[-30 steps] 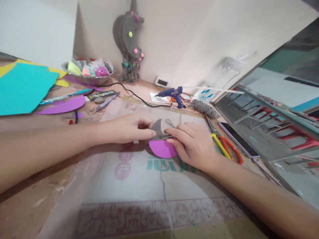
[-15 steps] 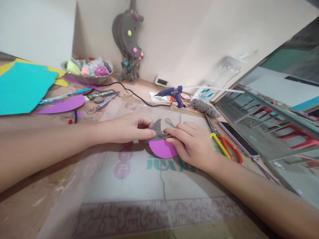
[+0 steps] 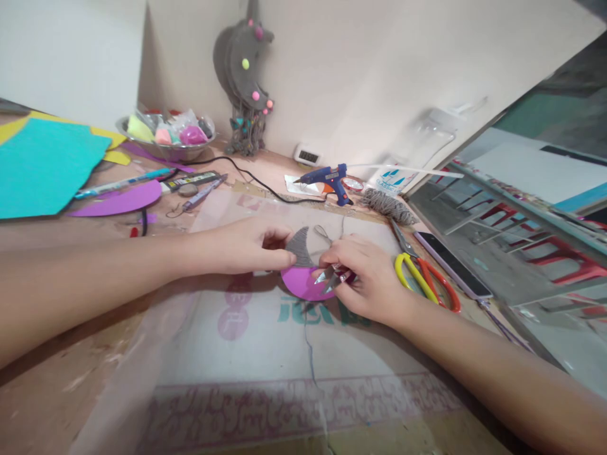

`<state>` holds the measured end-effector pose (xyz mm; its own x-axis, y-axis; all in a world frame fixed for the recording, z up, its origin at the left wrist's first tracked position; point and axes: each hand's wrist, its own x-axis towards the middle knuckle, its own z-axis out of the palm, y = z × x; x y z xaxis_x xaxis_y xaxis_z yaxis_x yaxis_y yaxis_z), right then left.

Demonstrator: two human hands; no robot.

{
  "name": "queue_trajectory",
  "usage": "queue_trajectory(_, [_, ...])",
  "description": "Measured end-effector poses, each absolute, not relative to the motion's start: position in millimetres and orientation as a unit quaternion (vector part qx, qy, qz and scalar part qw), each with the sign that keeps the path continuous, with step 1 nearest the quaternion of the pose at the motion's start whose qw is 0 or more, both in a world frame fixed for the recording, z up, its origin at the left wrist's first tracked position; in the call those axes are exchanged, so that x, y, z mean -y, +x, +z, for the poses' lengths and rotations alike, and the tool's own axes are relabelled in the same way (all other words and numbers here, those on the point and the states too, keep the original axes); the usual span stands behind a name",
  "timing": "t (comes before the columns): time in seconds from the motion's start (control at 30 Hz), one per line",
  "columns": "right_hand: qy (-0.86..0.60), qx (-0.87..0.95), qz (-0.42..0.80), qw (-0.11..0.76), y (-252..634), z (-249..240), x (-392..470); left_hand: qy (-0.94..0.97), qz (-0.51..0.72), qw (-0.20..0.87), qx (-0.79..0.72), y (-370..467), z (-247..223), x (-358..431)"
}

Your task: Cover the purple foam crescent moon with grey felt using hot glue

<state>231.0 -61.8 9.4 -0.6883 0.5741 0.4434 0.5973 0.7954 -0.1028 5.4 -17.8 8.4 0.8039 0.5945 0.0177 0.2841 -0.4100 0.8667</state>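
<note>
A purple paper shape [image 3: 303, 291] has grey yarn [image 3: 300, 248] laid in close rows over its upper part, which tapers to a point. My left hand [image 3: 258, 246] pinches its left edge between thumb and fingers. At its right side my right hand [image 3: 365, 272] is closed around small thread snips [image 3: 329, 281]. The two pointed metal blades stick out apart over the purple paper; the handles are hidden in my fingers. Just behind that hand a loose loop of grey yarn lies on the printed sheet.
A blue glue gun [image 3: 327, 179], a grey yarn skein [image 3: 389, 206], scissors [image 3: 427, 278] and a phone [image 3: 453, 264] lie behind and right. Leftward are turquoise paper [image 3: 47, 167], pens and a metal bowl [image 3: 175, 150] of bagged clay. A moon-shaped ornament [image 3: 244, 69] hangs on the wall.
The snips' blades have come into view in my right hand, turned toward the purple paper. More of the grey yarn shows. My left hand has stayed in place.
</note>
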Motion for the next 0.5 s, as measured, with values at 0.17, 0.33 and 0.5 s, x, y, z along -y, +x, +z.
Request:
queue_trajectory(0.17, [-0.319, 0.918, -0.017, 0.235, 231.7, 6.5, 60.5, 0.830, 0.166, 0.449, -0.286, 6.6, 7.8, 19.0])
queue_trajectory(0.33, [-0.313, 0.919, -0.025, 0.238, 229.9, 7.4, 61.0, 0.831, 0.158, 0.452, -0.285, 6.0, 8.7, 20.1])
queue_trajectory(0.5, [-0.313, 0.920, -0.022, 0.237, 230.6, 6.5, 59.5, 0.828, 0.155, 0.463, -0.276, 5.6, 10.3, 21.3])
